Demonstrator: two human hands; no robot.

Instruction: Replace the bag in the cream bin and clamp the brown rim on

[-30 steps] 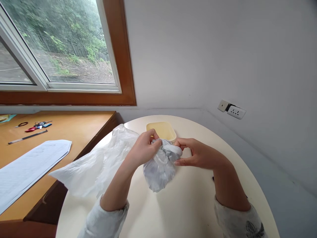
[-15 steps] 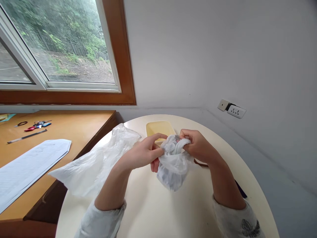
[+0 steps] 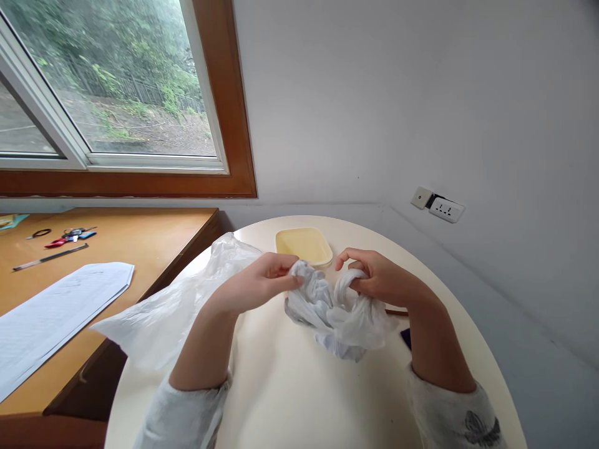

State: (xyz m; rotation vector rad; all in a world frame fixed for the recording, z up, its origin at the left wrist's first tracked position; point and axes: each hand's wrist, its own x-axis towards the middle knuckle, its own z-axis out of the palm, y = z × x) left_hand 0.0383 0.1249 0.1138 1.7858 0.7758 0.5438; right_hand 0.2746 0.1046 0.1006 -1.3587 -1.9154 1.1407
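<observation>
A crumpled white plastic bag (image 3: 334, 321) hangs above the round table between my two hands. My left hand (image 3: 264, 280) pinches its bunched left side between thumb and fingers. Through a loop of the bag's right side goes my right hand (image 3: 374, 274), its thumb and some fingers closed on the plastic while the index finger curls free. What the bag holds, if anything, I cannot make out. Just behind it stands a pale yellow plastic container (image 3: 304, 245), open at the top. A larger translucent plastic bag (image 3: 187, 305) lies spread beside my left forearm.
The round cream table (image 3: 299, 399) stands against a wooden desk (image 3: 154, 231). On the desk are papers (image 3: 65, 312), a pen (image 3: 50, 257) and keys (image 3: 72, 235). A dark flat object (image 3: 406, 338) and a brown strap (image 3: 397, 312) lie partly behind my right arm.
My hands have moved apart, the left to the left and the right to the right. The bag's bunched top is stretched wider, and more of the yellow container shows.
</observation>
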